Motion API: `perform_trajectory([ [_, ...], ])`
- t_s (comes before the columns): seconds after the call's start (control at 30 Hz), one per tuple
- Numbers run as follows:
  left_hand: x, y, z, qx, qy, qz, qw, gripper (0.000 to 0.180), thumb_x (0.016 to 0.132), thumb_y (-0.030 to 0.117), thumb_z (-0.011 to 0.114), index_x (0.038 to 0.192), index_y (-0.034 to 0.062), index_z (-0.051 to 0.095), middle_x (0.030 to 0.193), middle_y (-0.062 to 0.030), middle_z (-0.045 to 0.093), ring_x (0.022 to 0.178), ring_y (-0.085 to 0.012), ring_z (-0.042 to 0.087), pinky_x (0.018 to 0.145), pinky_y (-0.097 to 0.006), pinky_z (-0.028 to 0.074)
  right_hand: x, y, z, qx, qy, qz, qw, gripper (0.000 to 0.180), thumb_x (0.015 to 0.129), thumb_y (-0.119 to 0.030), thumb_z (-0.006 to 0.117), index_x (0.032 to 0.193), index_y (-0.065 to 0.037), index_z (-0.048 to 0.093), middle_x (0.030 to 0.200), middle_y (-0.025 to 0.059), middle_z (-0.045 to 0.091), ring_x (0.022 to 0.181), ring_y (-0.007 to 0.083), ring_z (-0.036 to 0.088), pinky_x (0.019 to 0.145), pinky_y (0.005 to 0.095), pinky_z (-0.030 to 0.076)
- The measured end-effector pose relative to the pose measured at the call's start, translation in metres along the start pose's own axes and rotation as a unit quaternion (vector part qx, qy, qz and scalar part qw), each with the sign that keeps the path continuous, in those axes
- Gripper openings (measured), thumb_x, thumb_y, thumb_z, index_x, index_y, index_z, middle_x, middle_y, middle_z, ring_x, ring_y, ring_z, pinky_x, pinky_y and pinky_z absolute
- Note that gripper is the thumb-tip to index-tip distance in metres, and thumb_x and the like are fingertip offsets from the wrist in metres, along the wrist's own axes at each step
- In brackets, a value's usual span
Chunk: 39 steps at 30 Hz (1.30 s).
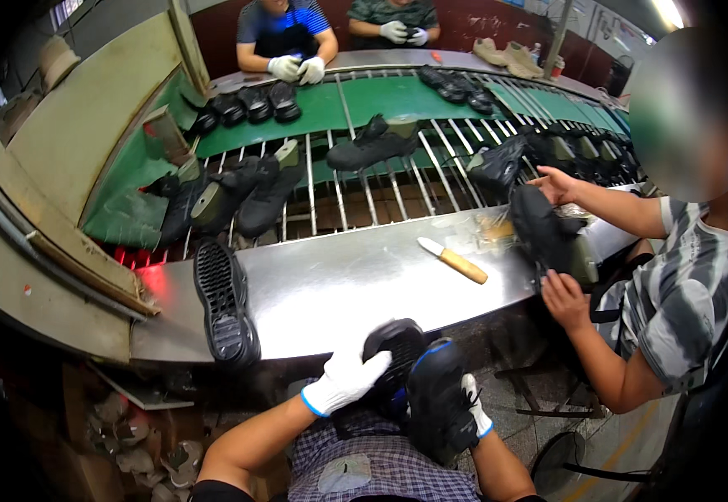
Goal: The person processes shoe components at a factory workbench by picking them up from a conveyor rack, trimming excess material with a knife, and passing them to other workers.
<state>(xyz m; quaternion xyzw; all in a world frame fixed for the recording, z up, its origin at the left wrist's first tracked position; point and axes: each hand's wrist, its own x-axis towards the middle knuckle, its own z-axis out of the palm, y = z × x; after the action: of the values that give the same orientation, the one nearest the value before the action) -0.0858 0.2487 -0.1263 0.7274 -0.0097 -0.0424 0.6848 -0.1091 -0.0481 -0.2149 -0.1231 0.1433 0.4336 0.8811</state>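
My left hand (345,383), in a white glove with a blue cuff, is closed on a black shoe sole (395,345), thumb lying over its inner side. Just to the right, my white-gloved right hand (476,408) grips a black shoe upper (441,393) from its right side. A blue line runs along the upper's top edge. Sole and upper are side by side above my lap, in front of the metal ledge; whether they touch low down I cannot tell. Most of my right fingers are behind the upper. A pair of black soles (226,301) lies on the ledge at left.
A wooden-handled knife (456,261) lies on the metal ledge (330,276). Beyond it, black shoes (372,146) stand on a roller conveyor (397,197) with green boards (322,117). At right, a co-worker's bare hands hold a black shoe (539,226). Two gloved people work across the conveyor.
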Motion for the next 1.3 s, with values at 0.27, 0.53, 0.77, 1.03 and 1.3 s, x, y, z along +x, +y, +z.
perform_trajectory([
  [0.27, 0.002, 0.045, -0.011, 0.114, -0.09, 0.224, 0.964, 0.084, 0.079, 0.034, 0.096, 0.146, -0.0023, 0.06, 0.148, -0.0252, 0.061, 0.135, -0.0353, 0.063, 0.114, -0.043, 0.051, 0.003, 0.015, 0.019, -0.296, 0.05, 0.009, 0.954, 0.082, 0.107, -0.063, 0.05, 0.16, -0.001, 0.041, 0.158, 0.0213, 0.051, 0.14, 0.0348, 0.056, 0.121, 0.0492, 0.045],
  [0.53, 0.001, 0.052, -0.007, 0.148, -0.093, 0.226, 0.958, 0.094, 0.071, 0.027, 0.101, 0.148, -0.0042, 0.056, 0.149, -0.0246, 0.057, 0.133, -0.0343, 0.064, 0.111, -0.042, 0.052, 0.004, 0.015, 0.037, -0.367, 0.012, -0.037, 0.929, 0.082, 0.106, -0.063, 0.053, 0.157, 0.0, 0.045, 0.154, 0.0196, 0.055, 0.138, 0.0309, 0.057, 0.118, 0.0458, 0.047],
  [0.77, -0.004, 0.047, -0.012, 0.137, -0.097, 0.211, 0.963, 0.089, 0.073, 0.026, 0.1, 0.145, -0.0037, 0.058, 0.149, -0.0239, 0.058, 0.13, -0.0323, 0.064, 0.11, -0.042, 0.052, 0.009, 0.017, 0.045, -0.393, -0.006, -0.07, 0.917, 0.082, 0.106, -0.063, 0.055, 0.155, 0.002, 0.048, 0.151, 0.0181, 0.059, 0.135, 0.0275, 0.059, 0.116, 0.0428, 0.048],
  [1.03, -0.01, 0.047, -0.016, 0.136, -0.063, 0.206, 0.967, 0.079, 0.076, 0.025, 0.098, 0.139, -0.0047, 0.061, 0.144, -0.0252, 0.063, 0.133, -0.0335, 0.063, 0.113, -0.043, 0.05, 0.017, 0.013, 0.06, -0.436, -0.004, -0.114, 0.893, 0.079, 0.106, -0.062, 0.058, 0.147, 0.006, 0.055, 0.139, 0.0147, 0.067, 0.127, 0.0199, 0.062, 0.108, 0.0363, 0.05],
  [1.3, -0.003, 0.097, -0.051, 0.014, 0.051, 0.228, 0.972, 0.06, 0.09, 0.027, 0.084, 0.13, -0.0069, 0.055, 0.13, -0.025, 0.067, 0.121, -0.03, 0.067, 0.108, -0.042, 0.052, 0.031, 0.037, 0.193, -0.744, 0.108, -0.21, 0.624, 0.065, 0.104, -0.056, 0.061, 0.141, -0.003, 0.057, 0.108, 0.029, 0.074, 0.101, 0.0419, 0.075, 0.091, 0.0468, 0.059],
])
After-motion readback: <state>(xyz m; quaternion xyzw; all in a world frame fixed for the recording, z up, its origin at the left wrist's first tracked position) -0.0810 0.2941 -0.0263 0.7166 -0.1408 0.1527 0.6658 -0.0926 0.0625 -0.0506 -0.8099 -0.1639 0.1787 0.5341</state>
